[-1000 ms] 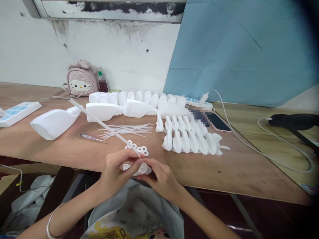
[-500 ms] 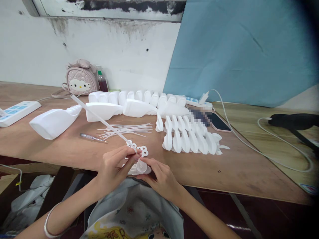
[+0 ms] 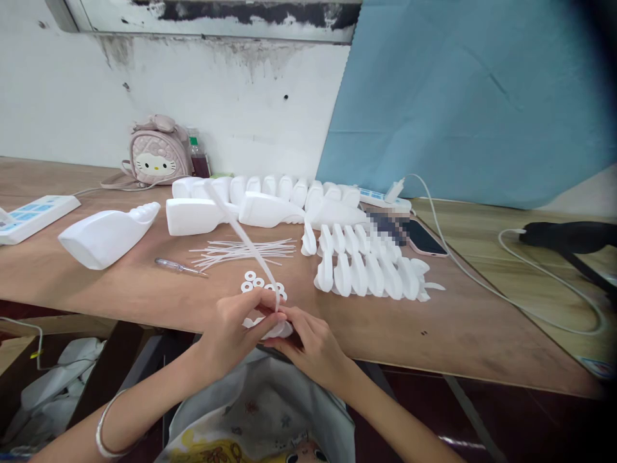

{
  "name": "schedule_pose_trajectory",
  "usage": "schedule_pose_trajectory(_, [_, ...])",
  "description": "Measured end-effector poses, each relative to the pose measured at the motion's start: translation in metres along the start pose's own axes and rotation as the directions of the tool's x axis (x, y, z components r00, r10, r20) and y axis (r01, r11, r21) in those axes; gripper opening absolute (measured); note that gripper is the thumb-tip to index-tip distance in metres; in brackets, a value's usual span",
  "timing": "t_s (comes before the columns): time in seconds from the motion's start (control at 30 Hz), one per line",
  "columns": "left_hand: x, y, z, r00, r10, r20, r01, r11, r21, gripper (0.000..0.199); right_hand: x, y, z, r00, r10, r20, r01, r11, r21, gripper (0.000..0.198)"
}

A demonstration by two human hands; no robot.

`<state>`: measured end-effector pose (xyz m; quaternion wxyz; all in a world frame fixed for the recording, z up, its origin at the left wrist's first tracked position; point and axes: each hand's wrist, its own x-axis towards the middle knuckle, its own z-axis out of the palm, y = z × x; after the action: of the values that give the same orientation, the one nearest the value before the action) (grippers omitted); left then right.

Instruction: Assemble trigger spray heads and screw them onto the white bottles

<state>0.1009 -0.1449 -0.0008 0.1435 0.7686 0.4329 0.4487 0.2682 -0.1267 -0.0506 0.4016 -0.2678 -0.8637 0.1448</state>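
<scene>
Pinched in my left hand (image 3: 234, 334) is the lower end of a long thin white plastic tube (image 3: 245, 238), which slants up and to the left. My right hand (image 3: 313, 341) is closed around a white plastic nozzle head (image 3: 280, 330), mostly hidden by the fingers. The tube's lower end meets this part between both hands; I cannot tell whether it is inside. Several white washers (image 3: 249, 276) lie just beyond my fingers. Behind them is a loose pile of thin tubes (image 3: 241, 251). White curved nozzle heads (image 3: 359, 276) stand in rows to the right.
White bottles (image 3: 272, 211) lie across the back, with another bottle (image 3: 108, 235) at left. A screwdriver (image 3: 180, 267) rests near the tubes. Power strips (image 3: 38, 215), a phone (image 3: 427, 238), a white cable (image 3: 477, 308) and a pink bag (image 3: 157, 154) are around the table.
My left hand has moved slightly right and down, bringing the tube's end against the part in my right hand. The tube stands steeper. The round piece on the part is now covered.
</scene>
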Motion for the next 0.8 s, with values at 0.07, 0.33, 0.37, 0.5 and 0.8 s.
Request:
schedule_pose_trajectory(0.07, [0.0, -0.001, 0.002, 0.999, -0.036, 0.023, 0.036, 0.999, -0.013, 0.007, 0.0, 0.001, 0.001, 1.0, -0.005, 0.002, 0.005, 1.0, 0.002, 0.035])
schedule_pose_trajectory(0.33, [0.002, -0.004, 0.004, 0.999, -0.023, 0.042, 0.025, 0.999, -0.047, 0.009, -0.001, 0.001, 0.003, 1.0, 0.007, -0.013, -0.007, 1.0, -0.013, 0.029])
schedule_pose_trajectory(0.37, [0.003, -0.005, 0.004, 0.999, -0.024, 0.035, 0.025, 0.999, -0.045, 0.009, -0.001, 0.0, 0.003, 1.0, 0.012, -0.011, -0.012, 1.0, -0.016, 0.028])
schedule_pose_trajectory(0.5, [0.004, -0.007, 0.005, 1.0, -0.006, -0.002, 0.006, 0.997, -0.074, 0.008, 0.001, -0.002, 0.002, 1.0, 0.019, -0.008, -0.019, 1.0, -0.023, 0.026])
schedule_pose_trajectory(0.8, [0.0, -0.013, 0.004, 0.998, -0.026, 0.063, 0.028, 0.999, -0.032, 0.007, 0.001, -0.003, 0.002, 0.999, 0.038, -0.009, -0.038, 0.999, 0.032, 0.026])
